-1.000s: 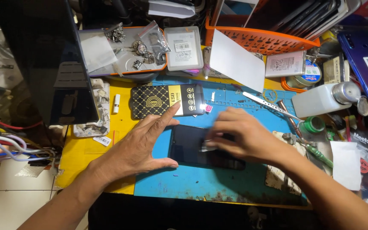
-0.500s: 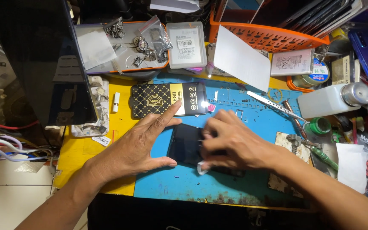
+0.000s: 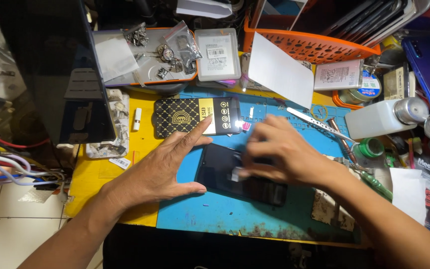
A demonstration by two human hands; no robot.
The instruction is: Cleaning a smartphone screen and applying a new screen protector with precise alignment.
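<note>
Two hands work on one flat black glass-faced phone, which lies on the blue rubber mat of my worktop. My left hand rests open, fingers spread, thumb and index finger bracing the phone's left edge. My right hand lies over the screen, fingers curled, pinching a small white wipe against the glass. A black-and-gold patterned flat box lies just beyond.
</note>
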